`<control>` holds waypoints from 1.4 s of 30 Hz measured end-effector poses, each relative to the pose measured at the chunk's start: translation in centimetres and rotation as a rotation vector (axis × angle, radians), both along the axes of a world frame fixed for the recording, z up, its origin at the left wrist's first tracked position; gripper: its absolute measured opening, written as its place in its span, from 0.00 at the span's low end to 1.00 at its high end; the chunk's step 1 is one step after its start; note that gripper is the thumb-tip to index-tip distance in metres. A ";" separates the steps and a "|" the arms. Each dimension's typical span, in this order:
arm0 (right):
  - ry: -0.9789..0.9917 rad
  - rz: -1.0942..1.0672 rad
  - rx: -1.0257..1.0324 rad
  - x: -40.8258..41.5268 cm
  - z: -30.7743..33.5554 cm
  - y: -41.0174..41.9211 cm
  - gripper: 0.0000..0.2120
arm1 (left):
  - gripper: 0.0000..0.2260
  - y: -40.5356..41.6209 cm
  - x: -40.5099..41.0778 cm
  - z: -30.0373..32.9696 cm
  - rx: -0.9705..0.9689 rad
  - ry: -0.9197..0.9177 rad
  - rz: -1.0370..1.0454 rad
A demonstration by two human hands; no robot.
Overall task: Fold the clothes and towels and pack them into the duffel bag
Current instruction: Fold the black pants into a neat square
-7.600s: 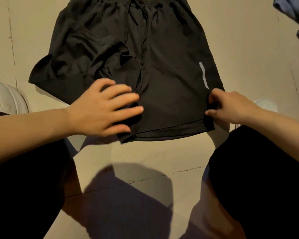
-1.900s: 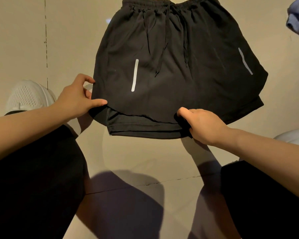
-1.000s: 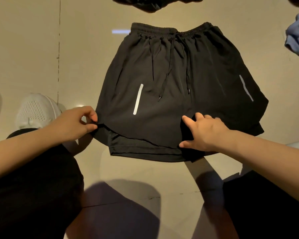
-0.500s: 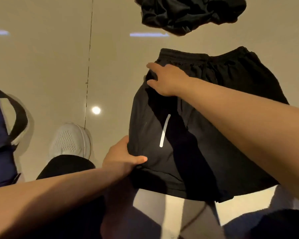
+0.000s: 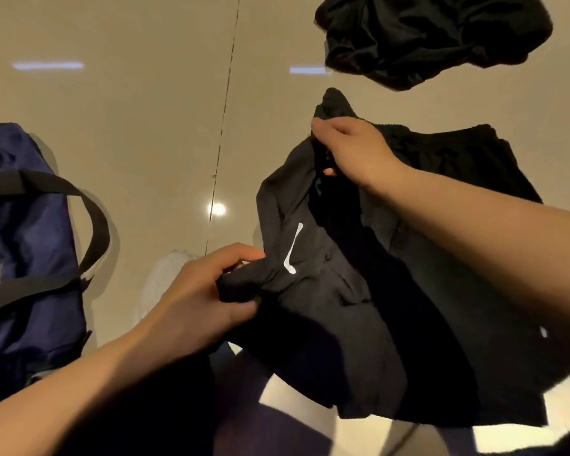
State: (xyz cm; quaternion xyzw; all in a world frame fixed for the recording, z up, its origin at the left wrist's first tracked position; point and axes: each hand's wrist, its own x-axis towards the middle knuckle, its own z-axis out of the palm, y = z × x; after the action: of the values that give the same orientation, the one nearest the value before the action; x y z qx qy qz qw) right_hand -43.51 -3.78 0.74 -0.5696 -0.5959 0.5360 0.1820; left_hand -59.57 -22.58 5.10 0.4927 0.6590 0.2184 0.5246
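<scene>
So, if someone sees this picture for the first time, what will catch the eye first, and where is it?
First, the black shorts at centre right, with a bright white stripe: the left hand grips the near hem and the right hand grips the waistband, lifting that side off the floor. Next, the navy duffel bag with black straps at the left edge. A crumpled black garment lies at the top right.

Both hands (image 5: 208,291) (image 5: 356,149) grip black shorts (image 5: 359,307) beside a navy duffel bag (image 5: 23,258).

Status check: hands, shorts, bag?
Both hands gripping: left on hem, right at waistband. Black drawstring shorts mid-fold. Navy duffel bag left, unobstructed.
</scene>
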 end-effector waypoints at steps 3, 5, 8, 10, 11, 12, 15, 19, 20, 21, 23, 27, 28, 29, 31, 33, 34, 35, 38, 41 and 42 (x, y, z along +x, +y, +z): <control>0.064 -0.184 -0.051 4.3 1.4 -0.1 0.23 | 0.16 1.2 3.7 1.2 0.070 -0.085 -0.229; 0.028 -0.219 -0.054 8.2 2.0 -0.4 0.21 | 0.18 2.2 6.9 1.5 0.138 -0.108 -0.416; -0.077 -0.250 0.001 14.2 2.1 -0.9 0.16 | 0.20 3.2 12.9 0.9 0.209 -0.107 -0.558; -0.165 -0.305 0.005 18.1 1.4 -1.2 0.24 | 0.24 3.6 17.4 0.6 0.159 -0.113 -0.596; -0.215 -0.313 0.013 20.0 0.8 -1.2 0.27 | 0.27 3.6 19.3 0.3 0.124 -0.130 -0.645; -0.266 -0.314 0.013 21.7 0.1 -1.2 0.31 | 0.31 3.5 20.9 0.0 0.103 -0.146 -0.728; -0.320 -0.364 -0.071 26.1 -1.1 -2.0 0.37 | 0.34 2.8 22.7 -1.2 0.145 -0.174 -1.018; -0.231 -0.323 -0.199 28.7 -1.0 -6.1 0.31 | 0.19 1.3 19.3 -4.6 0.340 -0.014 -0.814; -0.256 -0.265 -0.211 29.0 -1.0 -7.6 0.31 | 0.16 1.3 18.0 -5.3 0.365 0.036 -0.700; -0.313 -0.195 -0.206 29.2 -1.1 -9.1 0.31 | 0.15 1.6 16.9 -5.9 0.394 0.081 -0.601; -0.449 -0.073 -0.158 29.5 -1.5 -11.8 0.32 | 0.14 2.6 15.1 -7.0 0.438 0.173 -0.396; -0.523 -0.104 -0.172 29.1 -3.4 -14.3 0.26 | 0.12 4.8 13.2 -8.5 -0.028 0.152 0.081; -0.518 -0.144 -0.205 29.0 -3.8 -14.3 0.23 | 0.13 4.9 13.1 -9.0 -0.133 0.090 0.129; -0.498 -0.194 -0.236 28.9 -4.2 -14.2 0.19 | 0.15 4.7 13.2 -9.1 -0.203 0.019 0.153; -0.400 -0.284 -0.282 28.8 -4.5 -14.0 0.13 | 0.16 4.3 14.0 -9.2 -0.282 -0.098 0.159; -0.267 -0.344 -0.314 28.7 -4.1 -13.8 0.09 | 0.15 4.0 15.1 -9.4 -0.343 -0.143 0.114; -0.197 -0.372 -0.318 28.6 -3.8 -13.7 0.06 | 0.14 4.1 15.6 -9.3 -0.360 -0.150 0.104; -0.142 -0.393 -0.309 28.6 -3.6 -13.7 0.05 | 0.12 4.3 15.7 -9.2 -0.353 -0.149 0.112; -0.133 -0.396 -0.227 28.6 -2.9 -13.6 0.05 | 0.11 5.6 14.7 -8.0 -0.177 -0.062 0.167; -0.186 -0.418 -0.129 28.6 -2.7 -13.4 0.08 | 0.15 6.4 13.3 -6.8 -0.040 0.001 0.141; -0.217 -0.433 -0.100 28.7 -2.6 -13.2 0.08 | 0.18 6.1 13.0 -6.7 -0.058 -0.012 0.115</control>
State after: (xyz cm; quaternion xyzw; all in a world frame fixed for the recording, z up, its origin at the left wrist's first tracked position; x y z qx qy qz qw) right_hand -14.84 -16.96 -1.85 -0.7464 -0.4490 0.4490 0.1992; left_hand -46.54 -16.46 -1.61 0.4374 0.6891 0.2319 0.5293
